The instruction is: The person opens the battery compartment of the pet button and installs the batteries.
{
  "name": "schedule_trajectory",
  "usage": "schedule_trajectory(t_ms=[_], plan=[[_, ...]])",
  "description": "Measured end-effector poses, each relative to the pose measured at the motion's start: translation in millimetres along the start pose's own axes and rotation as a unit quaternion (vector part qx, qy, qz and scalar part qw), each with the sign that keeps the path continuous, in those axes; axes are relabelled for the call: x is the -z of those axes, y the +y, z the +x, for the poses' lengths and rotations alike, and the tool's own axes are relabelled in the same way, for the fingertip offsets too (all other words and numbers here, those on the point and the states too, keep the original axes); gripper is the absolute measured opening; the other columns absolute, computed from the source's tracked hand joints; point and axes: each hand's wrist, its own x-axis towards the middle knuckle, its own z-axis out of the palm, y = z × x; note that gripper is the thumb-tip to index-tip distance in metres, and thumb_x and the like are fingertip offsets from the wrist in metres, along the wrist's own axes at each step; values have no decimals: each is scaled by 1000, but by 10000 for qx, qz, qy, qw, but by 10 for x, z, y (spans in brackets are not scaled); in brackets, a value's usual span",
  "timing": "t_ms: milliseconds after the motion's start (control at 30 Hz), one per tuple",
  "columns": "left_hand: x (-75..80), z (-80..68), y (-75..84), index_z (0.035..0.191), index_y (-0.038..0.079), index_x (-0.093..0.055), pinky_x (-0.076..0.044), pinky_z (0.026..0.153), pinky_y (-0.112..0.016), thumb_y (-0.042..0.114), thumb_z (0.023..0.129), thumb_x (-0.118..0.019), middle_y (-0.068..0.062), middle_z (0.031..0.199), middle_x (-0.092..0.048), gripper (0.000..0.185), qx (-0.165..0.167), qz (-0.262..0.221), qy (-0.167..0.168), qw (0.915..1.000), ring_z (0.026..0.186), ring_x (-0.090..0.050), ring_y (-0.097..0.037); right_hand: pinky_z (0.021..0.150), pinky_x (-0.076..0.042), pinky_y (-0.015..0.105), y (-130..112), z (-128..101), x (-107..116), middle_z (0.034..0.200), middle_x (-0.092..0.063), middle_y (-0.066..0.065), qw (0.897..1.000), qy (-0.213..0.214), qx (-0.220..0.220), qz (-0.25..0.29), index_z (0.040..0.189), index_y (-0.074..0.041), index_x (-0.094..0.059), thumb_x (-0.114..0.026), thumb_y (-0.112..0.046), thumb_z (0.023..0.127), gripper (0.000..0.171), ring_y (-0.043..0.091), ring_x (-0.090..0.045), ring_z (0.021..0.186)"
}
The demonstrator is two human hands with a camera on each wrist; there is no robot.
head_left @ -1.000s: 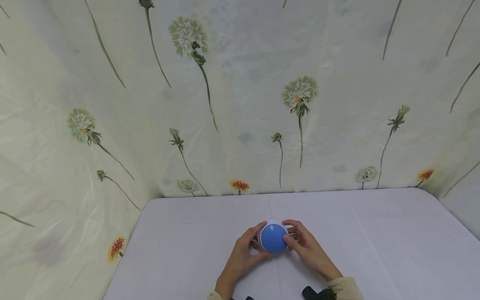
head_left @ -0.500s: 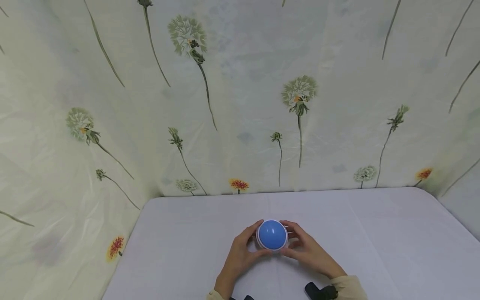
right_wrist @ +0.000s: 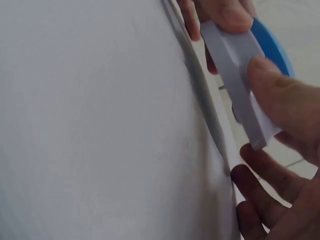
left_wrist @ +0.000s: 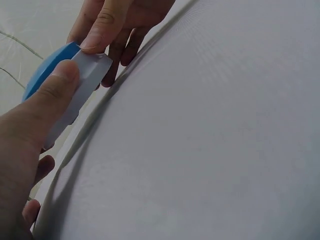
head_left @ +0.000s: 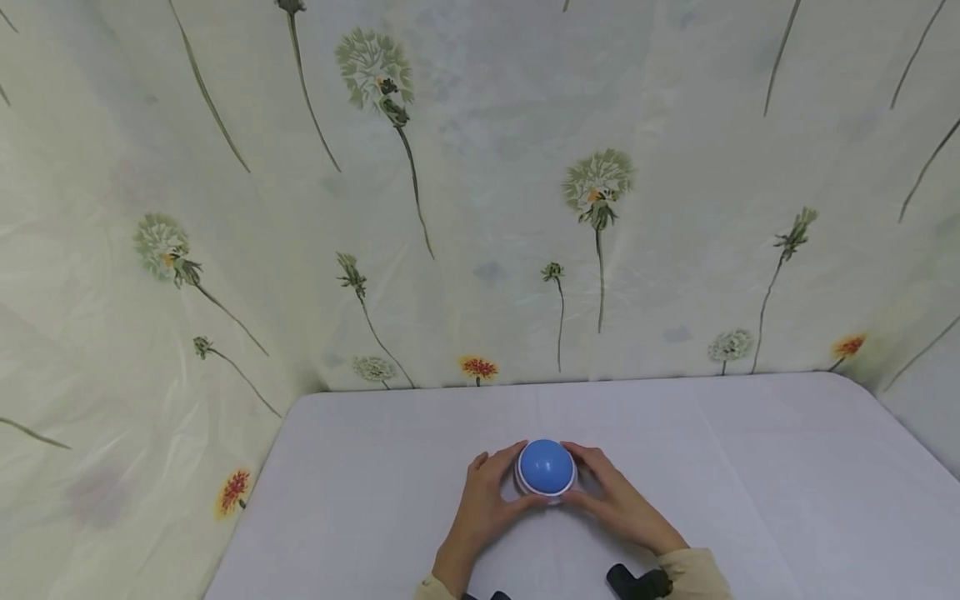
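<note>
Fingers (head_left: 504, 460) of both hands curled round a small round button with a blue dome (head_left: 545, 466) and a pale grey base (right_wrist: 235, 75). Left hand (head_left: 486, 492) gripping the left side, thumb pressed on the grey rim in the left wrist view; right hand (head_left: 615, 498) gripping the right side, thumb on the same rim in the right wrist view. Button near the front middle of the white table (head_left: 750, 467), held just over the cloth or resting on it; hard to tell which. Flowered sheet (head_left: 480, 208) hanging behind. Dark strap (head_left: 633, 582) at the right wrist. Probably mid-handling: steadying or settling the button with both hands. Next move likely calling for even pressure on the rim and level lowering.
</note>
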Motion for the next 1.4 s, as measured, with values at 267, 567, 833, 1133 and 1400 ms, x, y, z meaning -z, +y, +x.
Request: schedule_trajectory(t_ms=[267,567,833,1133,1400], plan=[[-4,-15,-11,136,20,-50,-34,107,-50,63,74,-66,4,132,-59,77,4,456,-213,9987,123,-55,-11,97,-39,58,-6,-6,-51,128,-50,6,9997,-9,-208,-158,139,-10,-44,-71,-29,84,64,28,-45,123],[10,-26,-1,136,20,-50,-33,109,-48,65,75,-63,3,133,-59,77,122,667,-369,9970,125,-53,-14,96,-38,60,8,-17,-74,129,-49,7,9993,-33,-178,-323,139,-11,-44,-70,-28,85,63,31,-45,122],[5,-29,16,136,17,-50,-33,109,-46,66,77,-60,2,133,-58,77,86,785,-340,9963,127,-52,-15,96,-37,59,6,-18,-84,129,-49,10,9989,-51,-195,-418,139,-7,-45,-70,-25,85,63,32,-44,123],[35,-25,87,135,14,-51,-33,109,-45,62,78,-63,-1,133,-58,77,41,911,-283,9954,127,-52,-16,95,-37,60,-11,-16,-72,128,-49,9,9988,-55,-239,-423,139,-6,-45,-69,-26,86,62,33,-44,123],[28,-41,78,136,14,-50,-34,109,-45,63,78,-62,-2,133,-58,77,49,961,-305,9949,127,-51,-16,97,-37,59,-14,-27,-75,130,-48,8,9988,-106,-339,-335,140,-7,-44,-68,-28,87,62,32,-43,124]])
